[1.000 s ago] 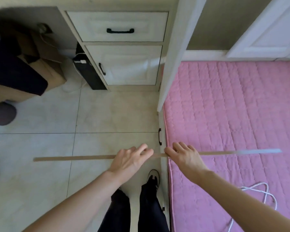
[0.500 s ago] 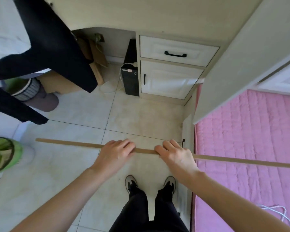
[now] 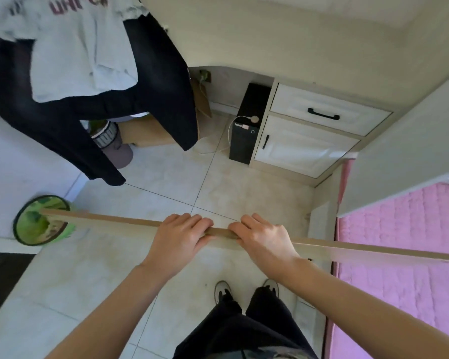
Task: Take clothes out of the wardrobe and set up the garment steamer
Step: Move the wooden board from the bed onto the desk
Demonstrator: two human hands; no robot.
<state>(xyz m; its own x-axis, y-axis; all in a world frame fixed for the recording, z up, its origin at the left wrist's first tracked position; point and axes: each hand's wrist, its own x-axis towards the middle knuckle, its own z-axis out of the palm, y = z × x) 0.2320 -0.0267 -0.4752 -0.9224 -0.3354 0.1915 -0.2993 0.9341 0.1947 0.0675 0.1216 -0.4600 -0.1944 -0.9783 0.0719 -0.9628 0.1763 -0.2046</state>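
Observation:
A long, thin wooden board (image 3: 109, 220) stretches level across the view from lower left to far right. My left hand (image 3: 178, 238) and my right hand (image 3: 263, 238) grip it side by side near its middle, fingers curled over its top edge. At the upper left hang clothes: a pale T-shirt with dark red lettering (image 3: 81, 40) over a black garment (image 3: 151, 99). No steamer shows in this view.
A green round bin (image 3: 36, 224) stands on the tiled floor at left, under the board's end. A black computer tower (image 3: 245, 125) sits beside white desk drawers (image 3: 322, 117). A pink quilted bed (image 3: 405, 247) fills the right. Cardboard boxes (image 3: 145, 133) lie under the desk.
The view has swung left and up, bringing the hanging clothes and green bin in. The board has travelled left with both hands, which keep their grip on it.

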